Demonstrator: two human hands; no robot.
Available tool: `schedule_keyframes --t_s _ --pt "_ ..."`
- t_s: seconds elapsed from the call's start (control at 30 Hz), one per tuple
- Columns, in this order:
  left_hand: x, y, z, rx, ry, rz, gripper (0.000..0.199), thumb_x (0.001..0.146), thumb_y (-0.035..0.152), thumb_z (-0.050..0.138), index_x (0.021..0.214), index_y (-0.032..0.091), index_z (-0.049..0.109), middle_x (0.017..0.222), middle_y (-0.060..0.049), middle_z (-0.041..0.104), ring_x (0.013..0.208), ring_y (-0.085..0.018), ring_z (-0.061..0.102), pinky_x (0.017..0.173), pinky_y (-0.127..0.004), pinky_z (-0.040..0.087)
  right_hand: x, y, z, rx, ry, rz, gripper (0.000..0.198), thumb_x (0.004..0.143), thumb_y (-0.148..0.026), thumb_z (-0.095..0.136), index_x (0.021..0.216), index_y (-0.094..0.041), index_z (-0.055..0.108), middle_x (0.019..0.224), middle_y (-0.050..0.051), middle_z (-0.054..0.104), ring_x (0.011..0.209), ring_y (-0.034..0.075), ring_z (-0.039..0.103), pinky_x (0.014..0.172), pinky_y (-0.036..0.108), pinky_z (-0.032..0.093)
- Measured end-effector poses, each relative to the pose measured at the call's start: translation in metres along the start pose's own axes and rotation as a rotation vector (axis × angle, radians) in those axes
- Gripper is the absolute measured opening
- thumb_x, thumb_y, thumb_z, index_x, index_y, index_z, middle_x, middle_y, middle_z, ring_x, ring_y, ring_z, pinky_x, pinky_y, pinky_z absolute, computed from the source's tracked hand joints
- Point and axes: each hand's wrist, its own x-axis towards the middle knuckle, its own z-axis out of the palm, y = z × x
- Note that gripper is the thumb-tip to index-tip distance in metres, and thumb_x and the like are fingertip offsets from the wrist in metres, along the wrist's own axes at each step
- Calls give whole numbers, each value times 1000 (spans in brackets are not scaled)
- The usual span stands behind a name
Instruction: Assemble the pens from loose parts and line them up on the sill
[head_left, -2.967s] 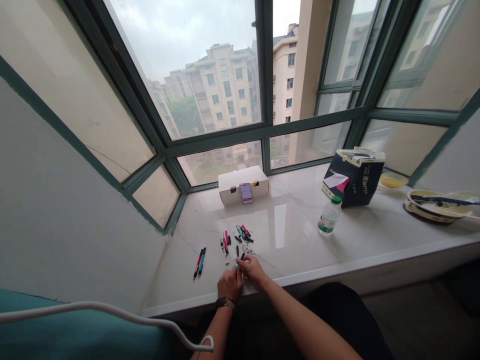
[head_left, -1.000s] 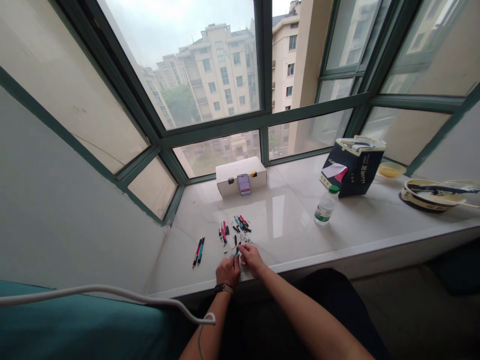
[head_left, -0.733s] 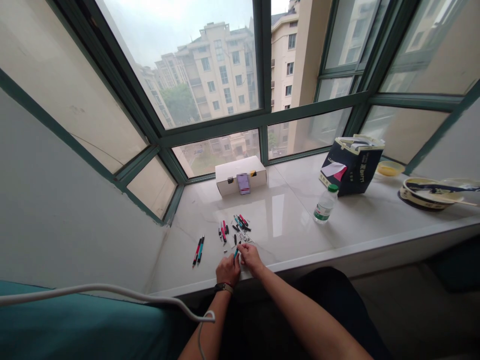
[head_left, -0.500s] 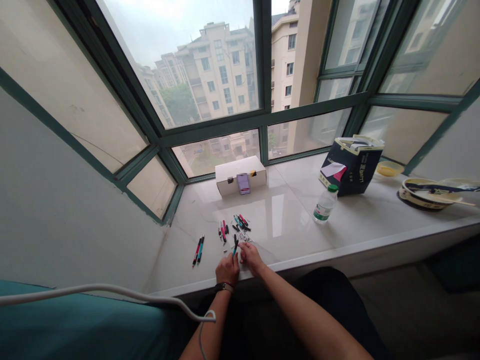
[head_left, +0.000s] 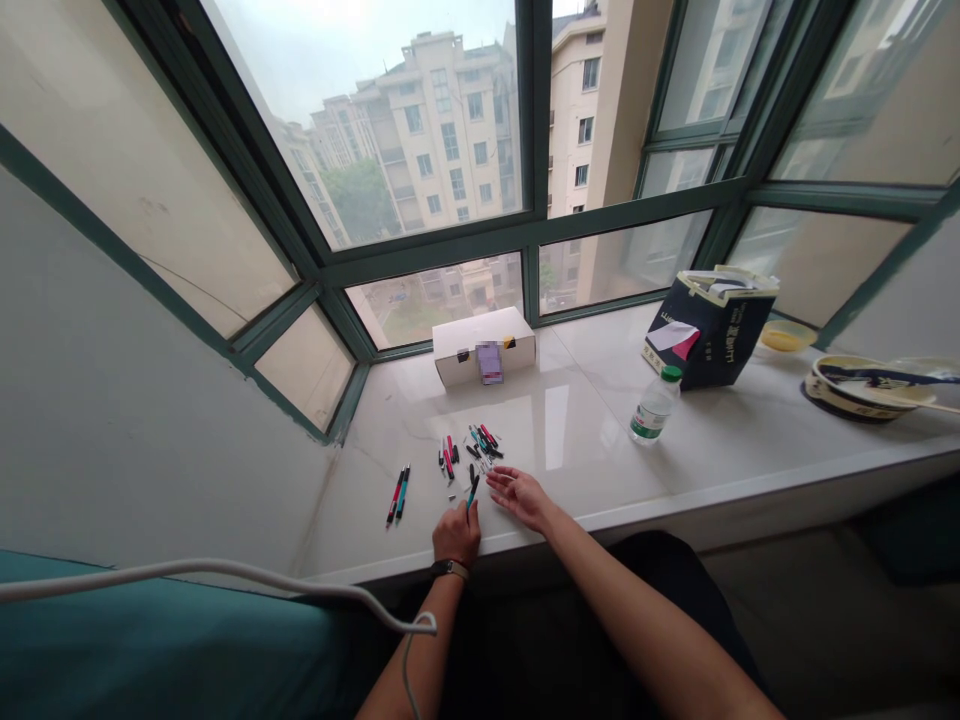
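Observation:
A teal and black pen (head_left: 472,492) points up out of my left hand (head_left: 456,534), which is closed around it near the sill's front edge. Just to its right, my right hand (head_left: 519,497) has its fingers apart at the small metal pen parts (head_left: 485,464); I cannot make out anything in it. Beyond the hands lies a heap of teal, red and black pen pieces (head_left: 484,438). Left of that heap is a smaller group of red and black pieces (head_left: 448,455). Two whole pens (head_left: 398,495), one red and one teal, lie side by side farther left.
On the white sill (head_left: 570,480), a white box (head_left: 480,345) with a purple packet (head_left: 490,362) stands by the window. A green-capped bottle (head_left: 652,408), a dark paper bag (head_left: 709,330) and bowls (head_left: 855,388) are on the right. A white cable (head_left: 225,570) crosses the lower left.
My right hand has drawn back right from the pen, and its fingers have spread toward the metal parts. My left hand keeps hold of the pen. The view has shifted slightly.

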Motion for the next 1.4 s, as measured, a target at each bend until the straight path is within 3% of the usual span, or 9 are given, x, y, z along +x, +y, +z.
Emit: schedule_keyframes --t_s 0.1,0.27,0.53,0.63,0.83,0.93,1.03,1.2,1.4 --pt "0 0 0 -4 -3 -6 41 99 43 31 88 21 63 74 -5 64 68 -16 57 59 -26 25 -6 -5 -2 -86 -10 9 43 59 3 54 95 -19 63 112 9 69 108 17 63 88 32 50" --pt "0 2 -3 -2 -21 -17 40 99 43 31 88 21 63 75 -5 64 70 -16 58 60 -26 27 -10 -8 -7 -32 -16 -63 34 66 -7 73 96 -18 62 109 11 69 105 19 65 85 31 54" --pt "0 -3 -3 -127 -20 -36 43 100 42 26 93 21 64 77 -6 65 71 -16 58 61 -26 28 1 -1 -20 -7 258 -156 21 73 -17 75 86 -16 58 92 13 72 88 21 71 76 30 57" --pt "3 -8 -2 -294 -12 -119 48 100 44 23 89 21 64 76 -6 67 69 -17 58 61 -26 30 2 0 -23 -26 279 -137 14 74 -13 70 83 -16 59 93 13 72 86 20 71 73 29 57" --pt "19 -27 -3 -803 12 -261 59 95 56 21 78 19 64 73 -4 66 67 -15 59 63 -26 42 -3 2 -23 -79 171 -126 31 56 4 67 79 -16 64 98 9 71 98 20 67 75 25 54" --pt "24 -39 -3 -1065 -29 -295 59 86 66 37 85 16 67 84 -6 67 61 -13 57 57 -26 45 -6 8 -23 -83 154 -113 29 56 -2 75 79 -16 65 98 10 71 94 19 68 73 25 55" --pt "22 -43 -1 -1339 -90 -375 54 75 63 61 99 15 67 92 -6 67 60 -9 59 57 -25 49 -7 17 -20 -112 146 -142 30 57 -13 82 83 -15 67 97 11 71 89 18 68 71 25 55" --pt "10 -21 3 -1784 -143 -533 35 81 43 68 110 23 64 115 -8 65 94 -17 68 84 -35 55 -6 28 -9 -90 142 -176 38 57 -25 87 88 -16 66 96 10 72 93 21 69 72 28 56" --pt "7 6 8 -1873 -154 -563 26 82 33 69 105 22 65 122 -10 66 108 -21 65 87 -33 53 -4 34 5 27 132 -224 46 54 -31 88 90 -17 62 97 10 72 96 23 69 78 30 57"
